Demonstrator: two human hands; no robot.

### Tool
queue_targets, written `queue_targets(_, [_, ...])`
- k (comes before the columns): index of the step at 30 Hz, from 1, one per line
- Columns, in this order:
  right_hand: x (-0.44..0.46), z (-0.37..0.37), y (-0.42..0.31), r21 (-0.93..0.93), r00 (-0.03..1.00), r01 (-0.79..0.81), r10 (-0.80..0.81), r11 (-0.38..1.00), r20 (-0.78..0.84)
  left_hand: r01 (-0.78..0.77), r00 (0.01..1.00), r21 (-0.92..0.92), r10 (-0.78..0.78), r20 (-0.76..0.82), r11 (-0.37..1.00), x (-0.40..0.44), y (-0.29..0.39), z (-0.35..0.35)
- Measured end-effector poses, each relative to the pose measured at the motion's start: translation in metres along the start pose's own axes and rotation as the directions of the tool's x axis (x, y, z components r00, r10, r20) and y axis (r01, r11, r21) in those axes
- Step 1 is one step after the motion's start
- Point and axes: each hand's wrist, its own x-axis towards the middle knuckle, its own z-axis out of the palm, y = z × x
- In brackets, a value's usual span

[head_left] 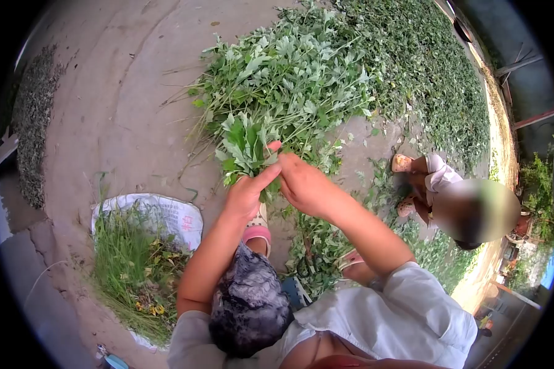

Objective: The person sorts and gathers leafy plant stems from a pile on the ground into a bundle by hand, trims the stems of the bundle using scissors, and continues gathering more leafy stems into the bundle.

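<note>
Leafy bunch, 1 pc., held w/ fingers of L hand. R hand placed adj.; fingers' hold can't be told.

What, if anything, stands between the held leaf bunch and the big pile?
Nothing visible. In view, the bunch in the left hand overlaps the near edge of the pile; the right hand sits beside the left.

Ground bears leafy stems; white sack.
</note>
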Motion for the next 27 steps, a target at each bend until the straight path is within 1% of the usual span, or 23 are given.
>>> queue_targets(1, [0.0, 0.005, -0.004, -0.124, 1.0, -0.003, -0.001, 0.992, -0.029, -0.068, 0.997, 0.074, 0.069, -0.016, 0.995, 0.0, 0.001, 0.005])
queue_targets(3, [-0.001, 0.014, -0.01, -0.383, 0.999, -0.01, -0.004, 0.924, -0.037, -0.072, 0.995, 0.076, 0.077, -0.064, 0.995, 0.001, -0.002, 0.003])
queue_targets(4, [-0.001, 0.018, -0.009, -0.394, 0.999, -0.012, -0.002, 0.919, -0.035, -0.073, 0.99, 0.082, 0.082, -0.114, 0.994, 0.003, -0.004, 0.003])
queue_targets(5, [-0.001, 0.022, -0.006, -0.353, 0.993, 0.02, -0.061, 0.936, -0.105, -0.033, 0.986, 0.009, 0.034, -0.166, 0.999, 0.001, -0.006, 0.004])
queue_targets(6, [-0.003, 0.026, 0.001, -0.312, 0.977, 0.055, -0.115, 0.949, -0.178, -0.043, 0.99, 0.136, 0.06, -0.124, 0.99, -0.004, 0.001, 0.006])
queue_targets(7, [-0.011, 0.032, 0.019, -0.38, 0.961, 0.126, -0.207, 0.916, -0.181, -0.049, 0.986, 0.19, 0.078, -0.149, 0.981, -0.009, 0.005, 0.006])
queue_targets(8, [-0.025, 0.037, 0.04, -0.415, 0.977, 0.109, -0.174, 0.903, -0.122, -0.055, 0.98, 0.243, 0.1, -0.175, 0.968, -0.012, 0.007, 0.004])
queue_targets(9, [-0.044, 0.039, 0.064, -0.45, 0.988, 0.095, -0.138, 0.888, -0.063, -0.139, 0.959, 0.152, 0.171, -0.226, 0.979, -0.009, 0.01, -0.002])
queue_targets(10, [-0.07, 0.043, 0.094, -0.516, 0.989, -0.093, 0.14, 0.852, 0.053, -0.221, 0.931, 0.067, 0.231, -0.283, 0.973, -0.008, 0.013, -0.012])
queue_targets(11, [-0.097, 0.044, 0.12, -0.593, 0.899, -0.26, 0.416, 0.762, 0.14, -0.254, 0.908, -0.009, 0.235, -0.346, 0.967, -0.009, 0.024, -0.019])
queue_targets(12, [-0.118, 0.034, 0.135, -0.738, 0.689, -0.305, 0.675, 0.601, 0.265, -0.289, 0.883, -0.083, 0.232, -0.407, 0.954, -0.01, 0.037, -0.024])
queue_targets(13, [-0.131, 0.02, 0.139, -0.839, 0.366, -0.335, 0.88, 0.429, 0.304, -0.267, 0.904, -0.151, 0.193, -0.382, 0.952, -0.013, 0.044, -0.03])
queue_targets(14, [-0.136, 0.0, 0.134, -0.852, 0.271, -0.277, 0.887, 0.445, 0.375, -0.236, 0.924, -0.219, 0.148, -0.354, 0.947, -0.016, 0.048, -0.034])
queue_targets(16, [-0.131, -0.013, 0.168, -0.511, 0.601, -0.502, 0.706, 0.698, 0.375, -0.167, 0.945, -0.253, 0.082, -0.316, 0.953, -0.017, 0.045, -0.029])
queue_targets(17, [-0.113, -0.016, 0.18, -0.233, 0.737, -0.614, 0.653, 0.754, 0.173, -0.063, 0.966, -0.293, -0.016, -0.26, 0.954, -0.016, 0.043, -0.025])
queue_targets(18, [-0.087, -0.019, 0.189, 0.068, 0.788, -0.607, 0.611, 0.792, -0.07, 0.039, 0.974, -0.326, -0.11, -0.2, 0.945, -0.014, 0.04, -0.022])
queue_targets(19, [-0.057, -0.028, 0.198, 0.185, 0.768, -0.563, 0.592, 0.806, -0.242, 0.082, 0.976, -0.345, -0.145, -0.163, 0.935, -0.012, 0.037, -0.022])
queue_targets(20, [-0.026, -0.037, 0.2, 0.328, 0.692, -0.539, 0.63, 0.776, -0.353, 0.078, 0.977, -0.343, -0.14, -0.159, 0.936, -0.012, 0.038, -0.019])
queue_targets(21, [0.001, -0.046, 0.198, 0.523, 0.593, -0.489, 0.706, 0.698, -0.388, 0.085, 0.97, -0.315, -0.151, -0.193, 0.945, -0.012, 0.04, -0.015])
queue_targets(22, [0.024, -0.052, 0.196, 0.695, 0.486, -0.403, 0.782, 0.596, -0.389, 0.095, 0.959, -0.287, -0.164, -0.229, 0.953, -0.013, 0.041, -0.012])
queue_targets(24, [0.056, -0.058, 0.198, 0.875, 0.344, -0.284, 0.894, 0.391, -0.288, 0.098, 0.956, -0.279, -0.168, -0.24, 0.955, -0.015, 0.04, -0.01])
queue_targets(26, [0.074, -0.057, 0.206, 0.934, 0.313, -0.279, 0.941, 0.223, -0.131, 0.122, 0.949, -0.267, -0.191, -0.251, 0.956, -0.015, 0.037, -0.011])
queue_targets(27, [0.082, -0.056, 0.203, 0.938, 0.315, -0.272, 0.941, 0.212, -0.122, 0.117, 0.958, -0.291, -0.186, -0.219, 0.95, -0.014, 0.034, -0.015])
